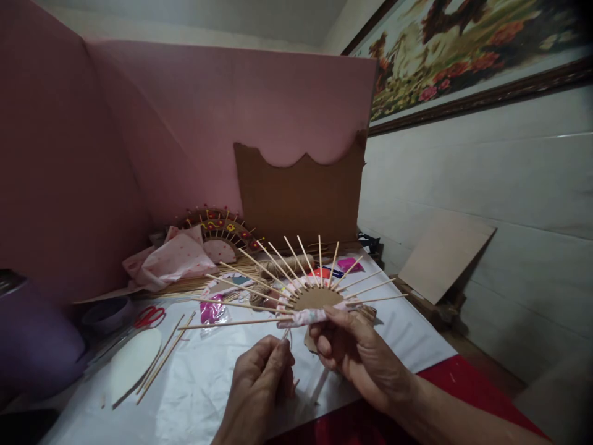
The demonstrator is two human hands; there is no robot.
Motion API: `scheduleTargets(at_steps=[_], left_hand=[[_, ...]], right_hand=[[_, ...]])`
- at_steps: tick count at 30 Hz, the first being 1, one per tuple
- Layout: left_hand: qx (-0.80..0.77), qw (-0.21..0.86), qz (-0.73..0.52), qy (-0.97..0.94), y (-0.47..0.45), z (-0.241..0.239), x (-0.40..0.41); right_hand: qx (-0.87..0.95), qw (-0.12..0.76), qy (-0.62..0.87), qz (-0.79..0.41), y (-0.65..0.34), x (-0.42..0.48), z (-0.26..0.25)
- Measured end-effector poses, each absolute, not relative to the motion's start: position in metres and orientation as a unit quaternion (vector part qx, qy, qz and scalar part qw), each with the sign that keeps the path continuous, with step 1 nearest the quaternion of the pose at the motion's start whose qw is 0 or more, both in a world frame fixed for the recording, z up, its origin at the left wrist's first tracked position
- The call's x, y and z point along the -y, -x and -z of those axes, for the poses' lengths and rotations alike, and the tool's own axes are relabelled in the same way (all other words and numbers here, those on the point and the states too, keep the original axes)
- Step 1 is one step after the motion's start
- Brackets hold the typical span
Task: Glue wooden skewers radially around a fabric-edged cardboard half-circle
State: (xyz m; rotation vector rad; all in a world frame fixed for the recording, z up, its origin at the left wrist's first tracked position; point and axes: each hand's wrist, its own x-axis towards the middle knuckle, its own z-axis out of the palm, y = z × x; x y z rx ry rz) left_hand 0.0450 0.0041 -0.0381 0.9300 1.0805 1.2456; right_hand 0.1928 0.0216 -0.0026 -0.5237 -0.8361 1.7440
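My right hand (359,352) grips the lower edge of a half-round cardboard fan (319,301) between thumb and fingers. Thin wooden sticks radiate from its curved rim, and pink-and-white patterned fabric wraps that rim and the straight bottom edge. Just below the fan's left end, my left hand (262,380) is closed in a pinch. A thin pale strand (288,335) runs up from its fingertips to the fabric; the fingers hide its other end. Under the fan, part of a brown cardboard piece (311,340) shows beside my right fingers.
On the white-covered table lie loose sticks (167,361), a pale oval piece (134,361), red scissors (149,316), twine (285,266) and pink fabric (173,259). Behind stand a decorated fan (217,228) and brown cardboard (296,198). A purple container (37,334) stands left.
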Motion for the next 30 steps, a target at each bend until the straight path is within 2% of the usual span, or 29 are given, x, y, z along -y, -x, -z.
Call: scheduleTargets(at_steps=[10,18,26,30], left_hand=[[-0.423,0.563,-0.547,-0.452,-0.042,0.042,-0.003],[-0.451,0.555,-0.534,-0.450,-0.048,0.043,0.000],[-0.475,0.493,-0.494,-0.536,-0.048,0.033,0.008],[-0.478,0.485,-0.487,-0.548,-0.048,0.033,0.009]], right_hand=[[0.347,0.515,0.207,-0.756,-0.194,-0.020,0.002],[0.361,0.499,0.200,-0.762,-0.195,-0.021,0.005],[0.362,0.476,0.196,-0.778,-0.196,-0.020,0.004],[0.372,0.490,0.194,-0.764,-0.195,-0.020,0.004]])
